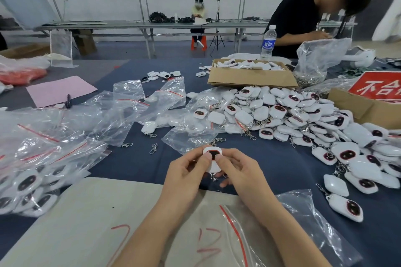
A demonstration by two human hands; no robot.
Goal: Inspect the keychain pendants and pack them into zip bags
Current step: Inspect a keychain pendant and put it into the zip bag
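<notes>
At the far left lay filled zip bags (28,182), white pendants showing through the plastic. Behind them a pink sheet (60,91) carried a black marker (68,101) at its near edge. Empty zip bags (121,110) with red seal strips were strewn toward the middle, with a few loose metal clasps (153,148) just in front of them on the blue table cover (282,158). A beige board (86,212) marked in red lay nearest the person.

Above its far edge the left hand (184,171) and right hand (240,171) together pinched one pendant (213,156), thumbs on its face, its dark oval turned up, its clasp hanging below. Under the right forearm lay another empty bag (314,234). To the right spread a large heap of pendants (303,119), behind it an open cardboard box (251,77) holding more, a water bottle (268,42), and a red sign (382,86)
</notes>
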